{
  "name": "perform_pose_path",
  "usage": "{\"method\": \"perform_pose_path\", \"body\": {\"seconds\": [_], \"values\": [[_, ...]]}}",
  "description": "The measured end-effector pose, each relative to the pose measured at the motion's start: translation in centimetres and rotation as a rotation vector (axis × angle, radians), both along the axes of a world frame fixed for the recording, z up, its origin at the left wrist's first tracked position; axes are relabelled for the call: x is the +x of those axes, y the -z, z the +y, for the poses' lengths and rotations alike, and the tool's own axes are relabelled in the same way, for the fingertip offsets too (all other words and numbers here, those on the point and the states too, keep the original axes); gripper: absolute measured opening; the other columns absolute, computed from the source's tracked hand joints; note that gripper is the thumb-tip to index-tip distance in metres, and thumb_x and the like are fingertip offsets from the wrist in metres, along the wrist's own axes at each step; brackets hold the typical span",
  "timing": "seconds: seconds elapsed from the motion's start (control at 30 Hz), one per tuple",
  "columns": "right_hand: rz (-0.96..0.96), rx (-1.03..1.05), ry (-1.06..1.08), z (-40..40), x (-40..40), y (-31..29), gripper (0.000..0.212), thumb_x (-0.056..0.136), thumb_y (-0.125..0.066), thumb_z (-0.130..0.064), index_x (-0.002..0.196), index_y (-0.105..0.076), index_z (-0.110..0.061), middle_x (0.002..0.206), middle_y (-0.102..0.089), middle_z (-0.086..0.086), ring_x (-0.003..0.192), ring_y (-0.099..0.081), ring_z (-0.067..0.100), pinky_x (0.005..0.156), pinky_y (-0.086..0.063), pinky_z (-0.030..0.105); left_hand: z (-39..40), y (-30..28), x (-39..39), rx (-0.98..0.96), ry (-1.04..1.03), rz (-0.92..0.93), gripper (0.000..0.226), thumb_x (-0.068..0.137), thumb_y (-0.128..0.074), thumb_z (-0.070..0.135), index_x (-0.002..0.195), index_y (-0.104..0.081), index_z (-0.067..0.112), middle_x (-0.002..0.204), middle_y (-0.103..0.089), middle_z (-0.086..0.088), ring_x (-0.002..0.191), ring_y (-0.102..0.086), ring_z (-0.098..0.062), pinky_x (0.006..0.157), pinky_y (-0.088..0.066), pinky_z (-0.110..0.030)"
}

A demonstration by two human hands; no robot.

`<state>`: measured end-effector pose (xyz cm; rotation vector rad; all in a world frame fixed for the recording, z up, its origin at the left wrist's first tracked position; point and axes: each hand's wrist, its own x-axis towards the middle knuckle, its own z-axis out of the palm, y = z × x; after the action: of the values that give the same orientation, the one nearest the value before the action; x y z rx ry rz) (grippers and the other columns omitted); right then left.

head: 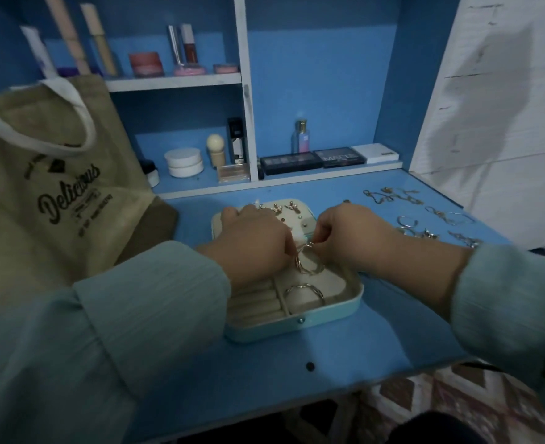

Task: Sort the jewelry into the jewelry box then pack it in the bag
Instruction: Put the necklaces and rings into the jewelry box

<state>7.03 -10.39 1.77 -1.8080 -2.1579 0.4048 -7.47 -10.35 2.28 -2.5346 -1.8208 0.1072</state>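
Observation:
An open pale-teal jewelry box lies on the blue desk, its lid flat behind it with small earrings pinned on it. My left hand and my right hand meet over the box, and both pinch a hoop bangle above a cream compartment. A second hoop lies in the front compartment beside the ring rolls. Loose jewelry is spread on the desk to the right. A beige tote bag printed "Delicious" stands at the left.
Shelves behind the desk hold cosmetics: jars, eyeshadow palettes, a perfume bottle and tubes on the upper shelf. The desk's front edge is near me, with patterned floor below at the right. A white wall stands at the right.

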Motion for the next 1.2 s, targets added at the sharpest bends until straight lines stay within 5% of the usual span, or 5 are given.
{"method": "perform_pose_path", "body": {"seconds": [0.27, 0.47, 0.7, 1.2], "values": [[-0.236, 0.108, -0.068, 0.3, -0.3, 1.0, 0.014, 0.086, -0.059, -0.021, 0.091, -0.071, -0.024, 0.091, -0.066, 0.000, 0.089, -0.057, 0.018, 0.074, -0.049, 0.029, -0.6, 0.3, 0.6, 0.095, 0.048, 0.083, 0.025, 0.088, -0.051, 0.047, 0.103, -0.068, 0.036, 0.110, -0.047, -0.003, 0.112, -0.035, -0.027, 0.093, -0.023, -0.045], [-0.101, 0.128, -0.263, 0.7, 0.8, 1.5, 0.016, 0.085, -0.063, -0.026, 0.096, -0.074, -0.022, 0.078, -0.053, -0.011, 0.088, -0.047, 0.011, 0.087, -0.043, 0.029, -0.9, 0.3, 0.6, 0.055, 0.053, 0.042, 0.023, 0.089, -0.049, 0.047, 0.103, -0.066, 0.040, 0.116, -0.046, -0.001, 0.117, -0.033, -0.027, 0.097, -0.020, -0.046], [-0.066, -0.002, -0.352, 0.2, 2.3, 0.0, 0.022, 0.068, -0.080, -0.030, 0.088, -0.075, -0.024, 0.089, -0.048, -0.012, 0.096, -0.052, 0.012, 0.088, -0.043, 0.027, -0.6, 0.6, 0.4, 0.051, 0.062, 0.013, 0.023, 0.087, -0.052, 0.050, 0.103, -0.065, 0.041, 0.114, -0.046, 0.002, 0.116, -0.033, -0.025, 0.096, -0.020, -0.045], [-0.112, 0.073, -0.298, 0.2, 2.6, 1.0, 0.007, 0.079, -0.071, -0.028, 0.085, -0.073, -0.027, 0.094, -0.042, -0.010, 0.105, -0.036, 0.010, 0.086, -0.033, 0.020, 0.3, 1.3, 0.6, 0.130, 0.075, 0.028, 0.030, 0.088, -0.048, 0.053, 0.107, -0.064, 0.036, 0.117, -0.045, 0.002, 0.117, -0.033, -0.023, 0.096, -0.021, -0.044]]}}
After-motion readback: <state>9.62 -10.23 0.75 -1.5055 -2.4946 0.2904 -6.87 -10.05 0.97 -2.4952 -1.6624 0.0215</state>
